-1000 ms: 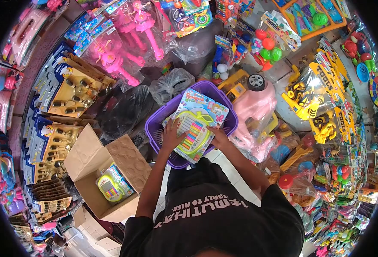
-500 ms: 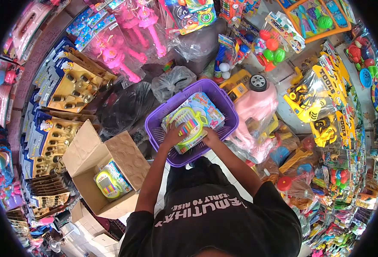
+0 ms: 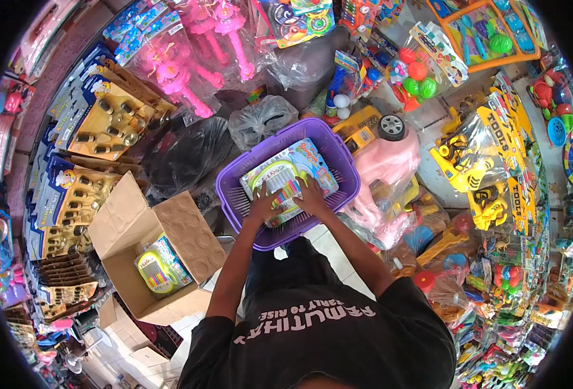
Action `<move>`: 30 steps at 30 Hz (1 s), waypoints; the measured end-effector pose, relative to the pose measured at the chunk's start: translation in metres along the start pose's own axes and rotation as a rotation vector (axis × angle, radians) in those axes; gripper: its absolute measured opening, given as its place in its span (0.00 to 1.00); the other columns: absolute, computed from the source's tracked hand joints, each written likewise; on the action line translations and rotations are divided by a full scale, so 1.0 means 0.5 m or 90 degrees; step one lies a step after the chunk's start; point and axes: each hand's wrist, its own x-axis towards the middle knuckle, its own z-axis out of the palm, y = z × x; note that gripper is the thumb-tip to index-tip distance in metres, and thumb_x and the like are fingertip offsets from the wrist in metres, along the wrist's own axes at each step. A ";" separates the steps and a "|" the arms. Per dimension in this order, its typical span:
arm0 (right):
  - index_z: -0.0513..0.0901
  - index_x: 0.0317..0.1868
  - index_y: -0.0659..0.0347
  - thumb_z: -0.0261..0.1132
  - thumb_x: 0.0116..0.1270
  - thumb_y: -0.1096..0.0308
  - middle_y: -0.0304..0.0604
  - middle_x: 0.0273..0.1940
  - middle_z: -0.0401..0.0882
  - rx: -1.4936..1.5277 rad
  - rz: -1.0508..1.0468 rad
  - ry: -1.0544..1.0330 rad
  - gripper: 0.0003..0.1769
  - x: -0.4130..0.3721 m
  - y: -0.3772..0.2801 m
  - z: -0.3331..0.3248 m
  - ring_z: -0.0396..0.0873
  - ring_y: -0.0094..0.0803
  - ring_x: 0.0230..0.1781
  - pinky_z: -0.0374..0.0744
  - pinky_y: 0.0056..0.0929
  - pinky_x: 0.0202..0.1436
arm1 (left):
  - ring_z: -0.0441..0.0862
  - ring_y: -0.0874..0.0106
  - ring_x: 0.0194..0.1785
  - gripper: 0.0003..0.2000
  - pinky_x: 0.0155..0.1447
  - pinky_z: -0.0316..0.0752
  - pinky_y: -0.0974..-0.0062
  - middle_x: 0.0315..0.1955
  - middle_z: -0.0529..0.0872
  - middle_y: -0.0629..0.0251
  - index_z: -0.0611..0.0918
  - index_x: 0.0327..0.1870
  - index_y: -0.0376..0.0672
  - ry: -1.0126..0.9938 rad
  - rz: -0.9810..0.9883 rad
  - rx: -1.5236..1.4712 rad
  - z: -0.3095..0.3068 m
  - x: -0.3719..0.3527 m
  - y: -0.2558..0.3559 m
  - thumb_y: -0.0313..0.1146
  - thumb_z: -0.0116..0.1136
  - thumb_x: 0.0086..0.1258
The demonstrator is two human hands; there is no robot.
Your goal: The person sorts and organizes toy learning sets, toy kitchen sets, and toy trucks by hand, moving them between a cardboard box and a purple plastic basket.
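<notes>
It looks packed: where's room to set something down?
Perhaps grey surface between pink wrapped toy and yellow tool packs; white tiles between purple plastic basket and right forearm. Crowded: basket, left hand and right hand on colourful packs.

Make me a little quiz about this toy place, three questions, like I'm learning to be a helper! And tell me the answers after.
1. Pick one: what colour is the basket?
A) Orange
B) Purple
C) Green
2. True or false: the cardboard box is closed.
3. Tell me in your own words: where are the person's left hand and right hand?

Key:
1. B, purple.
2. False: it is open, and a green-edged pack shows inside.
3. Both are on the colourful packs in the basket, with fingers spread.
</notes>
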 end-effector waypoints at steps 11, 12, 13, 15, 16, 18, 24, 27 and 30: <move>0.73 0.53 0.61 0.63 0.60 0.63 0.52 0.47 0.75 0.290 -0.110 -0.002 0.22 -0.091 -0.056 -0.054 0.75 0.40 0.50 0.74 0.36 0.52 | 0.82 0.66 0.37 0.19 0.42 0.75 0.71 0.40 0.81 0.52 0.72 0.57 0.41 0.231 -0.032 -0.583 -0.051 -0.173 0.107 0.35 0.55 0.65; 0.73 0.51 0.62 0.61 0.63 0.63 0.48 0.43 0.77 0.436 -0.100 -0.065 0.19 -0.112 -0.056 -0.055 0.77 0.35 0.46 0.76 0.32 0.48 | 0.82 0.66 0.37 0.19 0.42 0.75 0.71 0.40 0.81 0.52 0.72 0.57 0.41 0.252 -0.038 -0.586 -0.048 -0.212 0.113 0.35 0.55 0.65; 0.74 0.50 0.63 0.59 0.65 0.63 0.45 0.39 0.79 0.580 -0.085 -0.134 0.16 -0.134 -0.059 -0.055 0.79 0.30 0.41 0.78 0.28 0.45 | 0.81 0.71 0.33 0.17 0.39 0.75 0.75 0.37 0.82 0.56 0.73 0.56 0.41 0.278 -0.006 -0.551 -0.037 -0.253 0.117 0.33 0.53 0.66; 0.75 0.49 0.63 0.57 0.67 0.63 0.44 0.39 0.79 0.634 0.007 -0.252 0.15 -0.182 -0.078 -0.072 0.79 0.30 0.41 0.78 0.28 0.46 | 0.80 0.77 0.29 0.15 0.35 0.74 0.79 0.33 0.83 0.60 0.74 0.55 0.41 0.317 0.011 -0.516 -0.010 -0.340 0.122 0.31 0.51 0.67; 0.76 0.48 0.62 0.56 0.68 0.63 0.42 0.39 0.79 0.686 0.118 -0.353 0.14 -0.204 -0.089 -0.077 0.79 0.29 0.40 0.77 0.28 0.47 | 0.79 0.77 0.28 0.14 0.34 0.74 0.79 0.31 0.83 0.61 0.75 0.53 0.41 0.275 -0.026 -0.533 0.005 -0.385 0.121 0.32 0.50 0.68; 0.75 0.49 0.61 0.55 0.69 0.61 0.43 0.39 0.79 0.647 0.116 -0.483 0.15 -0.224 -0.091 -0.049 0.79 0.29 0.40 0.78 0.28 0.47 | 0.79 0.77 0.27 0.12 0.33 0.74 0.78 0.28 0.83 0.62 0.76 0.50 0.41 0.248 -0.070 -0.549 0.052 -0.461 0.113 0.33 0.49 0.69; 0.76 0.49 0.57 0.54 0.68 0.57 0.40 0.40 0.79 0.530 0.205 -0.617 0.16 -0.304 -0.118 0.129 0.79 0.27 0.40 0.77 0.29 0.46 | 0.83 0.60 0.40 0.14 0.44 0.76 0.67 0.39 0.84 0.53 0.77 0.49 0.43 0.263 -0.283 -0.516 0.370 -0.640 -0.023 0.39 0.51 0.66; 0.77 0.48 0.55 0.57 0.66 0.55 0.38 0.41 0.79 0.254 0.167 -0.539 0.16 -0.327 -0.061 0.296 0.78 0.26 0.40 0.76 0.28 0.42 | 0.81 0.56 0.45 0.18 0.48 0.75 0.64 0.40 0.84 0.52 0.78 0.49 0.44 0.157 -0.401 -0.443 0.523 -0.736 -0.098 0.46 0.50 0.65; 0.77 0.46 0.54 0.59 0.64 0.55 0.36 0.42 0.79 0.272 0.177 -0.522 0.15 -0.377 -0.113 0.352 0.77 0.25 0.40 0.75 0.27 0.39 | 0.80 0.55 0.47 0.21 0.50 0.75 0.64 0.40 0.84 0.51 0.79 0.48 0.45 0.101 -0.474 -0.488 0.551 -0.807 -0.107 0.51 0.52 0.63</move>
